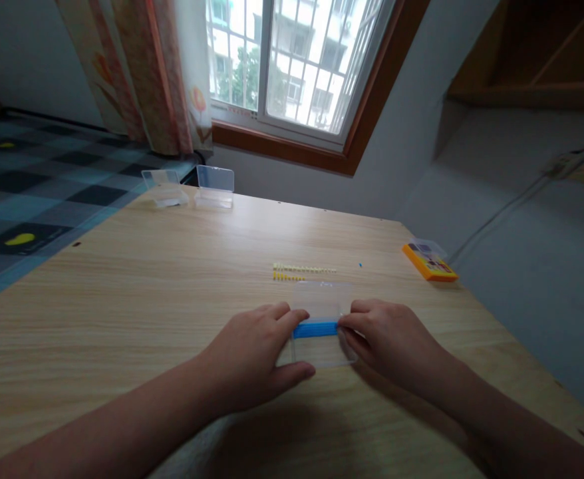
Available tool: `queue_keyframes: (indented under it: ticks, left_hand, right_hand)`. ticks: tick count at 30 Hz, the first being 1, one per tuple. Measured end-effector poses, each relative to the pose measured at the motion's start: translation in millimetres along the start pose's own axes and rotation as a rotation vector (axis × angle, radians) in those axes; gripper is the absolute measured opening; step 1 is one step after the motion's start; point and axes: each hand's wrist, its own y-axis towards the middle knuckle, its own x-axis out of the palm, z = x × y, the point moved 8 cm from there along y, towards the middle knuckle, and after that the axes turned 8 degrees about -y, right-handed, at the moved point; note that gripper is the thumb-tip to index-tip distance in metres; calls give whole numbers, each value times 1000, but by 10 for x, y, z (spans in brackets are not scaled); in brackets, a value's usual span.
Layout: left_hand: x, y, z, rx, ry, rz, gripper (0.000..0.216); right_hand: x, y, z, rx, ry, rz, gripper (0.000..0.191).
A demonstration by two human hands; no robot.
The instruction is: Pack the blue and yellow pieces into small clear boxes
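Observation:
A clear plastic box [322, 356] with its lid open lies on the table in front of me. A bundle of blue strips [316, 329] lies across it; whether they rest on its floor cannot be made out. My left hand [267, 352] grips the box's left side, thumb in front and index finger by the left end of the strips. My right hand [384, 332] is closed in a pinch at the right end of the blue strips. Beyond the box lie a row of small yellow pieces [288, 277] and a row of paler cream pieces [304, 269].
A tiny blue piece [360, 265] lies right of the rows. An orange-yellow box [429, 263] with a clear lid sits at the right edge. Two open clear boxes, a left one [167, 193] and a right one [215, 198], stand at the table's far left corner.

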Motion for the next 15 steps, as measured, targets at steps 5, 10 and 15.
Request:
queue_keyframes:
  ticks: [5, 10, 15]
  left_hand:
    - [7, -1, -9, 9, 8, 8, 57]
    - [10, 12, -9, -8, 12, -13, 58]
    - [10, 19, -14, -13, 8, -18, 58]
  right_hand:
    - [15, 19, -10, 6, -21, -5, 22]
    - [-2, 26, -22, 20, -10, -18, 22]
    - [-8, 15, -14, 42, 5, -26, 21]
